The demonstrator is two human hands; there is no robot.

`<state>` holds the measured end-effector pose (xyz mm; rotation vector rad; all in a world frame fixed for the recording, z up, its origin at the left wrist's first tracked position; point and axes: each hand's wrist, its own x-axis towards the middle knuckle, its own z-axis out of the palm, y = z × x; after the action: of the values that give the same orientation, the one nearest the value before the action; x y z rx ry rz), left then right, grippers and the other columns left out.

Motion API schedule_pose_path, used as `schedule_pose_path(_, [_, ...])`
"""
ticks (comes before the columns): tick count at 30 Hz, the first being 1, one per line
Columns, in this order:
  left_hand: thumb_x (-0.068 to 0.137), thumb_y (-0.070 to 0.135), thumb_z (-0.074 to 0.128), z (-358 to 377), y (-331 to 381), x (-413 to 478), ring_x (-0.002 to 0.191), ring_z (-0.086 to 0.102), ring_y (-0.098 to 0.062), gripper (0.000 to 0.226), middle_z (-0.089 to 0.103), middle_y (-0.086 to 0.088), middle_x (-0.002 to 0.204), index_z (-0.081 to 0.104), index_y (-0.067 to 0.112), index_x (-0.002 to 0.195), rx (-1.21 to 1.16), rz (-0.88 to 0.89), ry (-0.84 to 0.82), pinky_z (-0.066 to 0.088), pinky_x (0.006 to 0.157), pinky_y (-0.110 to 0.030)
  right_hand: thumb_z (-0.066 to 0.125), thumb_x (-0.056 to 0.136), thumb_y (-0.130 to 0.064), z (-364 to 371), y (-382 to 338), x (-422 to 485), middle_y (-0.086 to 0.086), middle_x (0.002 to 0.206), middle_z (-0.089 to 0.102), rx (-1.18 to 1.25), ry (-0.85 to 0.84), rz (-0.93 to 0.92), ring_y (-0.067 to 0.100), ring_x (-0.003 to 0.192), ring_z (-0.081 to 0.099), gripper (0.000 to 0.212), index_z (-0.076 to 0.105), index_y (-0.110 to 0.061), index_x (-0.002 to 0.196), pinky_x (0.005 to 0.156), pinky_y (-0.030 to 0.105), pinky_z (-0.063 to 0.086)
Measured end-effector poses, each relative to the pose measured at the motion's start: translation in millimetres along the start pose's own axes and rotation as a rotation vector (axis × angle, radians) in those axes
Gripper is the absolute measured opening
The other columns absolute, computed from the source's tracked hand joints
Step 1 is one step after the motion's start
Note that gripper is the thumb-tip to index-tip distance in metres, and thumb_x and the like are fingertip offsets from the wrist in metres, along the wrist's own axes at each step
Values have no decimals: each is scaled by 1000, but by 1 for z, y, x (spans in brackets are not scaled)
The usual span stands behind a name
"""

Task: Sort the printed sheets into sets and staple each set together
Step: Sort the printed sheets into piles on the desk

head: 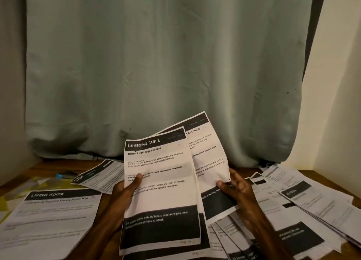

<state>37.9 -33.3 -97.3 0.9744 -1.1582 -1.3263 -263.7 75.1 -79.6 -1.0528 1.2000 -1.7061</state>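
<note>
A Living Room sheet [56, 216] lies flat on the wooden table [45, 167] at my left. My left hand [123, 193] pinches the upright Dressing Table sheet [160, 197], thumb on its front. Just behind, my right hand [238, 191] pinches a second sheet [207, 148]. Loose sheets [302, 207] fan out on the right.

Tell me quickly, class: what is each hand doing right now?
Left hand: grips the Dressing Table sheet, thumb on its face.
Right hand: pinches the rear sheet by its right edge.
</note>
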Motion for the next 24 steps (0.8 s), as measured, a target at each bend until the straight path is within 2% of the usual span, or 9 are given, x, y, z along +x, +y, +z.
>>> schedule_pose_path(3, [97,32,66,2,0,-1,82,73,-27,20,76,-11,95,66,15,107,-21,11,4,54,61,-31,97,60,-22,3,4,-1,10,119,74,6,-6,31,36,106,73,83,59,-29,134,88,64,57])
schedule_pose_path(6, [96,34,68,0,-3,3,81,77,-27,23,79,-8,94,68,16,111,-25,29,-10,59,63,-33,98,52,-30,6,9,-3,6,118,75,-29,-16,55,35,105,73,87,60,-35,130,86,63,58])
schedule_pose_path(9, [96,35,68,-1,-5,6,86,77,-25,23,80,-5,97,69,19,112,-4,48,0,61,70,-35,96,62,-26,10,15,-5,-2,115,76,-112,-63,63,28,102,75,76,60,-39,127,80,55,62])
schedule_pose_path(12, [96,33,69,-2,-8,11,83,78,-21,19,80,-4,97,71,19,109,13,70,24,61,67,-31,85,67,-17,15,17,-8,-10,111,76,-199,-107,87,17,98,76,68,56,-41,124,74,40,63])
schedule_pose_path(16, [96,33,69,-3,-11,16,85,78,-23,20,80,-3,95,72,18,109,51,77,31,63,79,-43,83,75,-21,14,15,-10,2,118,75,-276,-169,124,28,103,74,64,57,-29,133,85,53,61])
schedule_pose_path(18, [97,33,67,-2,-12,17,83,78,-21,18,80,-3,94,70,19,108,70,77,5,63,75,-37,76,83,-23,14,13,-11,8,112,77,-209,-156,148,34,97,76,48,60,-22,129,77,50,63])
schedule_pose_path(20, [98,32,66,-1,-12,17,82,78,-21,16,80,-3,95,69,20,107,72,62,-29,63,72,-35,71,86,-27,17,11,-11,12,110,77,-146,-128,169,36,96,76,41,62,-18,125,78,49,62])
schedule_pose_path(22, [100,29,63,1,-11,15,80,78,-19,12,80,-2,93,68,20,106,83,46,-74,62,67,-30,73,83,-29,19,13,-12,12,109,77,-155,-89,161,36,96,76,45,63,-16,125,85,54,60])
schedule_pose_path(24, [101,30,61,2,-11,15,84,78,-20,12,80,-2,96,68,22,107,93,27,-117,62,70,-30,78,76,-29,22,16,-13,9,106,78,-197,-45,140,33,94,77,51,64,-15,123,87,57,59])
